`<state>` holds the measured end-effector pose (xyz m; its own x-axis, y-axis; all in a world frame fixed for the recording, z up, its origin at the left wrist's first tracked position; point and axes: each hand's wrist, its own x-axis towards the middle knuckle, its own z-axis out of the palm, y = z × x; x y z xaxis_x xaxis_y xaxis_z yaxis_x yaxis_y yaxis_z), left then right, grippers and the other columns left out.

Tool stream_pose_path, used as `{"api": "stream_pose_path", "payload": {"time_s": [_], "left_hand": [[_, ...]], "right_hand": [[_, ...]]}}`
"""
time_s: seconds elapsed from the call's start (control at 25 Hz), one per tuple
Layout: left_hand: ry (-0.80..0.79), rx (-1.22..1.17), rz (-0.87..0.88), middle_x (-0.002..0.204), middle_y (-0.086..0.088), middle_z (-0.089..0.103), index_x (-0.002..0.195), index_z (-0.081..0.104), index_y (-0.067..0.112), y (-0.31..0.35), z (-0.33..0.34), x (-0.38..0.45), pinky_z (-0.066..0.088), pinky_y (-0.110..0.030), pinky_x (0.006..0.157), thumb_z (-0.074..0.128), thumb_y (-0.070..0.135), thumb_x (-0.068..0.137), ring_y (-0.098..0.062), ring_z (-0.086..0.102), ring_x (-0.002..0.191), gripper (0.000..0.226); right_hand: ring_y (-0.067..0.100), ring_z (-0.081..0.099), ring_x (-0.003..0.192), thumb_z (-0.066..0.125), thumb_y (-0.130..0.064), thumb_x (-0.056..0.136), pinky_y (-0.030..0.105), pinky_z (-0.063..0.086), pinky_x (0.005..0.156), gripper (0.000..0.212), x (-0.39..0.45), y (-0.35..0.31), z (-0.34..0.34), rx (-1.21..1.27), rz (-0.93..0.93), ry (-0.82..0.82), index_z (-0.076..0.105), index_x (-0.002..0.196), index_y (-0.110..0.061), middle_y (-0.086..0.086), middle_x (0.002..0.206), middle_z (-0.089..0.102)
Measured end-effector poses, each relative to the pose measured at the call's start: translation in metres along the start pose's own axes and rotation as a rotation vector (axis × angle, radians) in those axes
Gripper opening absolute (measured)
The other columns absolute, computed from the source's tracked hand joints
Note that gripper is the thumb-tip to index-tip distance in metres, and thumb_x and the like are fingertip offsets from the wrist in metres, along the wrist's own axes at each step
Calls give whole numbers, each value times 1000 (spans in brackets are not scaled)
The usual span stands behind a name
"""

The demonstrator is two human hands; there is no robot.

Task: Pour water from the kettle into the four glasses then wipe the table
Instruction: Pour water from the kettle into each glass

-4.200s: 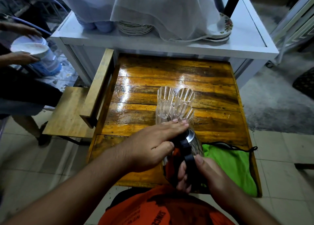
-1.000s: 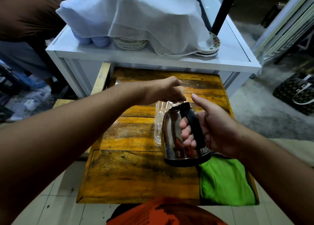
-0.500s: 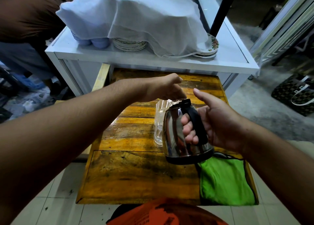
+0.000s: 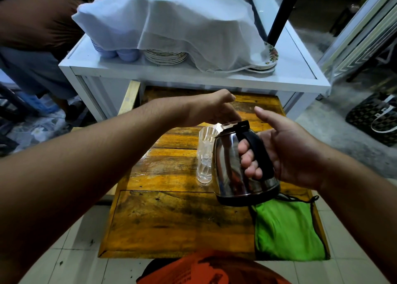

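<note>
A steel kettle [image 4: 228,167] with a black handle hangs above the wooden table [image 4: 171,219], tilted forward. My right hand [image 4: 285,152] is wrapped around the handle, thumb pointing out. My left hand [image 4: 210,109] reaches across from the left, with its fingers curled down on the front edge of the kettle's lid. One clear ribbed glass [image 4: 205,155] stands just left of the kettle with a little water at its bottom. The other glasses are hidden behind the kettle and my hands. A green cloth [image 4: 287,232] lies on the table's near right corner.
A white cabinet [image 4: 193,77] stands behind the table, holding stacked plates and blue cups under a white cloth [image 4: 171,21]. Another person [image 4: 32,26] stands at the far left. A wooden bench [image 4: 129,97] edges the table's left side. The kettle's black cord [image 4: 300,197] trails over the green cloth.
The kettle has come up off the table since the earliest frame. Over the last second it has tipped a little further toward the glasses. My left hand stays on its top.
</note>
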<state>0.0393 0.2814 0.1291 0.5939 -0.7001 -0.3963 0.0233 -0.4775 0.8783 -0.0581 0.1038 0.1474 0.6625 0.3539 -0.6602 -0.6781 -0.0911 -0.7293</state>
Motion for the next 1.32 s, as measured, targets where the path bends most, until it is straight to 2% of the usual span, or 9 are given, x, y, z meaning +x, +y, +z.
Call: {"api": "stream_pose_path", "payload": {"time_s": [0.28,0.52,0.64,0.84,1.0,1.32], "left_hand": [[-9,13,4,136,-13,59,134,54,4,3,1,0,31,-39,116,8,36,101,-21,54,127,65],[-11,48,-3,138,-12,58,135,54,5,2,7,-3,31,-34,113,7,35,102,-19,53,128,65],[-23,31,1,138,-13,58,135,54,3,2,10,-5,32,-32,113,6,34,102,-20,53,128,66],[-30,28,3,134,-14,61,133,56,2,7,13,-9,36,-23,104,6,34,102,-20,56,125,66],[-64,59,33,134,-9,62,131,58,7,8,10,-11,36,-26,107,6,39,102,-14,57,123,68],[-25,106,18,131,-9,64,129,61,7,23,6,-12,34,-33,112,8,39,102,-17,57,123,67]], "right_hand": [[22,65,49,33,-68,92,25,50,47,71,-4,4,0,-54,-16,25,65,78,-6,14,64,65],[24,62,47,43,-55,96,29,47,49,59,-4,38,7,-126,-125,195,67,72,-7,14,58,64],[27,62,45,45,-58,92,25,48,46,61,-6,53,8,-135,-175,267,68,64,-9,17,56,64],[27,61,43,44,-63,85,25,46,45,63,-7,66,6,-159,-221,296,68,59,-11,18,53,64],[28,61,43,42,-63,87,26,46,45,65,-9,73,4,-171,-250,301,68,58,-10,18,52,63],[29,59,41,40,-59,91,28,46,44,66,-10,73,2,-161,-311,315,66,57,-9,18,48,61]]}}
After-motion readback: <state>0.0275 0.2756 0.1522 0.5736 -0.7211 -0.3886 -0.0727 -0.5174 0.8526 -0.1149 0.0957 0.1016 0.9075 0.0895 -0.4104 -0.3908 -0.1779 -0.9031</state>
